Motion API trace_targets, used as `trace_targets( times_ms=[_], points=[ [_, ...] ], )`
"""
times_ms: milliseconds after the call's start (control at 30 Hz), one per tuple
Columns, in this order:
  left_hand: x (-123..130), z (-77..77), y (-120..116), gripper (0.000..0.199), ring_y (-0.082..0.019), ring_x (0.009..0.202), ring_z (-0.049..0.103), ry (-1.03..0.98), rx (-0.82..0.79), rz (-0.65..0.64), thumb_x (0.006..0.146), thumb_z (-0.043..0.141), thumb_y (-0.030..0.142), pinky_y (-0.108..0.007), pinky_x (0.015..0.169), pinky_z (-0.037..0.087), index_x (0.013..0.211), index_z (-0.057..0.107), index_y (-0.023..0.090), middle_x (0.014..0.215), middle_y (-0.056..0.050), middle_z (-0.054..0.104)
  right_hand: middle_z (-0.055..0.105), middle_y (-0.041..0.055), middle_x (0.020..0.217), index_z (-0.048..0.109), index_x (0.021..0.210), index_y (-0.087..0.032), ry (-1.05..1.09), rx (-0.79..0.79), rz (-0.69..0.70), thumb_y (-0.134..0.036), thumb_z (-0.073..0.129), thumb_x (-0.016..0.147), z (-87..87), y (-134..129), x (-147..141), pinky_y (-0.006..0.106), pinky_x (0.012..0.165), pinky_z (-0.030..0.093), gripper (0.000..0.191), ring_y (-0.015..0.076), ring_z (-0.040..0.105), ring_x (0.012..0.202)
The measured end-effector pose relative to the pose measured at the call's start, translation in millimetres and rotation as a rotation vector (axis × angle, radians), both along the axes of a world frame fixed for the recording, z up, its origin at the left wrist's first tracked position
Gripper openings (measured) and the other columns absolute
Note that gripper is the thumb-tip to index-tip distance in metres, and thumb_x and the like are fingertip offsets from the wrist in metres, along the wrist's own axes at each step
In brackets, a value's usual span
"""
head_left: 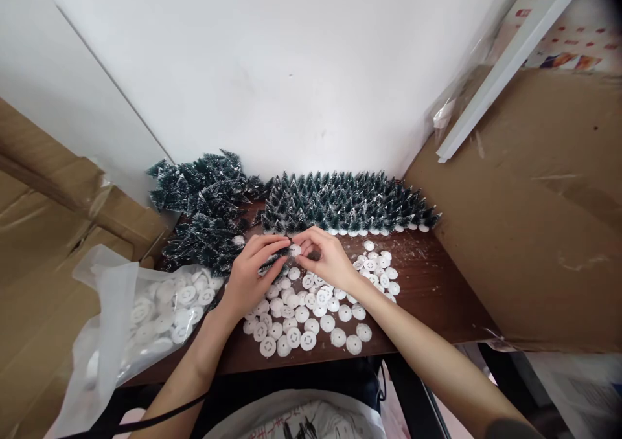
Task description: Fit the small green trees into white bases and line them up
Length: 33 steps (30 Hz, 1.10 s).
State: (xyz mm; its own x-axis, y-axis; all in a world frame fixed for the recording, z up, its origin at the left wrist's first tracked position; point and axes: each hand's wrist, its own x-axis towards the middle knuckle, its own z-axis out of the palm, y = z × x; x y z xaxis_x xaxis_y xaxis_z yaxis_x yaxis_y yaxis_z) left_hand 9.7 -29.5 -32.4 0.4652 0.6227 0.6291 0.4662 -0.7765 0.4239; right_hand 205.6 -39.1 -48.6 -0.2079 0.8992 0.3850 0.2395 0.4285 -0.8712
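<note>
Pinched a small white disc between thumb and fingers of the right hand, above the tabletop. Gripped a bristly tree in the left hand, thumb against fingers, partly hidden; could not tell exactly where along the stem. Had the disc just right of the tree's inner end, with the long axis slanting from there down and left toward the left palm; could not make out whether touching. Found the right hand nearer the disc, the left nearer the tree.

Saw loose discs spread below the hands: round, thin, matte, some slotted, others with a small centre hole. Noted beyond them packed rows of trees, upright, dark green, frosted at the tips, and to their left a tangled heap of trees. Spotted more discs inside a clear bag, limp and crinkled. Met brown cardboard and a smooth white wall farthest out.
</note>
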Motion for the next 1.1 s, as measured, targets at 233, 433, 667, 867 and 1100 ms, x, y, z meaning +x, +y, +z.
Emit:
trace_targets(
  times_ms=[233, 433, 667, 867, 1100],
  points=[
    [1.3, 0.8, 0.0, 0.025, -0.021, 0.105, 0.062, 0.009, 0.019, -0.016, 0.093, 0.054, 0.018, -0.039, 0.092, 0.053, 0.115, 0.065, 0.023, 0.111, -0.007, 0.067, 0.058, 0.0019, 0.097, 0.062, 0.099, -0.020, 0.006, 0.002, 0.006, -0.009, 0.063, 0.079, -0.2, 0.6, -0.9, 0.031, 0.074, 0.056, 0.023, 0.0120, 0.061, 0.077],
    [1.2, 1.0, -0.3, 0.024, -0.022, 0.104, 0.062, 0.018, -0.010, -0.002, 0.093, 0.052, 0.020, -0.040, 0.091, 0.053, 0.113, 0.066, 0.023, 0.110, -0.007, 0.068, 0.058, 0.0014, 0.097, 0.062, 0.099, -0.021, 0.010, -0.016, 0.005, -0.008, 0.064, 0.079, -0.1, 0.3, -1.3, 0.030, 0.076, 0.056, 0.023, 0.0116, 0.062, 0.078],
    [0.4, 0.0, 0.4, 0.024, -0.021, 0.103, 0.062, 0.022, 0.023, 0.004, 0.093, 0.053, 0.018, -0.039, 0.090, 0.052, 0.113, 0.065, 0.023, 0.109, -0.007, 0.067, 0.058, 0.0015, 0.097, 0.062, 0.098, -0.021, 0.024, -0.033, 0.013, -0.008, 0.065, 0.079, 0.7, -0.4, -1.1, 0.031, 0.077, 0.057, 0.023, 0.0118, 0.062, 0.078],
    [0.5, -0.5, 0.8, 0.026, -0.020, 0.102, 0.062, 0.023, 0.057, -0.013, 0.092, 0.054, 0.014, -0.037, 0.090, 0.052, 0.114, 0.064, 0.022, 0.109, -0.007, 0.066, 0.059, 0.0022, 0.099, 0.062, 0.097, -0.020, 0.058, -0.055, 0.016, -0.010, 0.067, 0.079, -1.2, 1.2, -1.2, 0.030, 0.076, 0.058, 0.021, 0.0116, 0.063, 0.079],
    [0.7, 0.9, 0.2, 0.026, -0.020, 0.102, 0.061, 0.038, 0.073, -0.015, 0.092, 0.053, 0.013, -0.037, 0.091, 0.051, 0.114, 0.063, 0.022, 0.109, -0.007, 0.065, 0.059, 0.0026, 0.099, 0.064, 0.097, -0.019, 0.073, -0.078, 0.017, -0.011, 0.068, 0.078, -2.7, 2.1, -1.2, 0.030, 0.076, 0.058, 0.021, 0.0118, 0.064, 0.080]
  ],
)
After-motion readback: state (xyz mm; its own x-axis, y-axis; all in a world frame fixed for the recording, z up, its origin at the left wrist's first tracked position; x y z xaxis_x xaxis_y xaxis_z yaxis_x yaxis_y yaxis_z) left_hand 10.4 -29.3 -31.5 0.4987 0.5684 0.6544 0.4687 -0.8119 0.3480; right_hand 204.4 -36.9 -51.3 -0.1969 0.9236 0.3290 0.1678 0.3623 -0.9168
